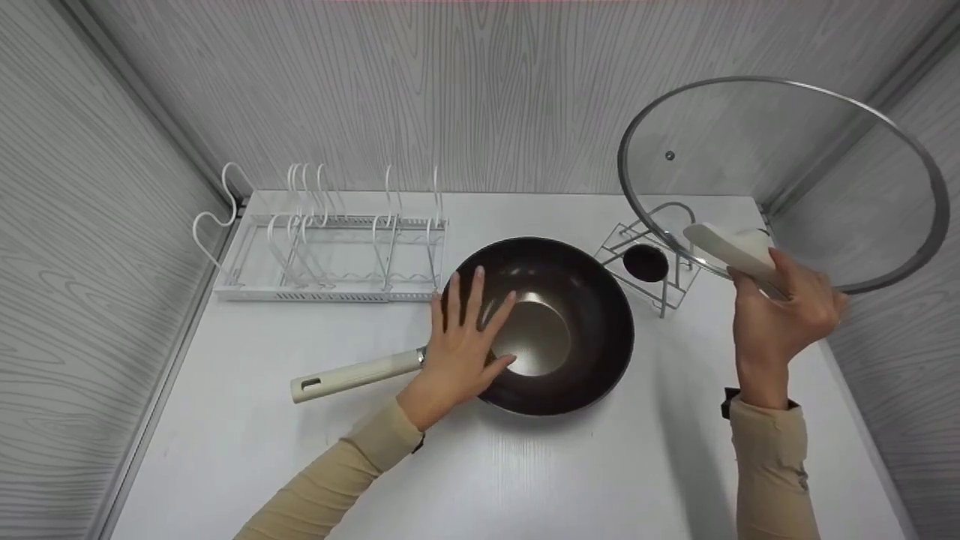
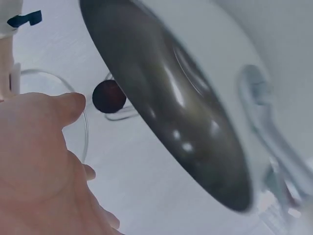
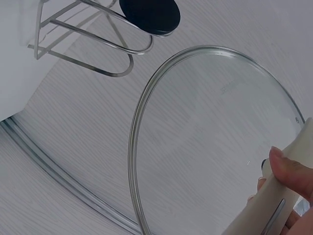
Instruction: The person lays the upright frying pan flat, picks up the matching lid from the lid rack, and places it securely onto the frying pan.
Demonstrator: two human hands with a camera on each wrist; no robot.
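Note:
A dark wok (image 1: 585,367) with a cream handle (image 1: 360,376) pointing left sits mid-table. My left hand (image 1: 457,360) is spread flat over the wok's left side, fingers straight, overlapping its rim in the head view. In the left wrist view the palm faces the camera beside the wok (image 2: 161,88). On the right, my right hand (image 1: 791,311) grips the cream handle (image 1: 731,251) of a large glass lid (image 1: 787,157), which is raised and tilted above the table. The right wrist view shows thumb and fingers wrapped round that lid handle (image 3: 264,210).
A white wire dish rack (image 1: 337,297) with upright loops stands at the back left. Behind the wok, at right, is a small metal wire stand (image 1: 637,289) with a dark round piece (image 1: 646,263). Wood-grain walls (image 1: 480,90) enclose the white table (image 1: 517,487) at the back and sides.

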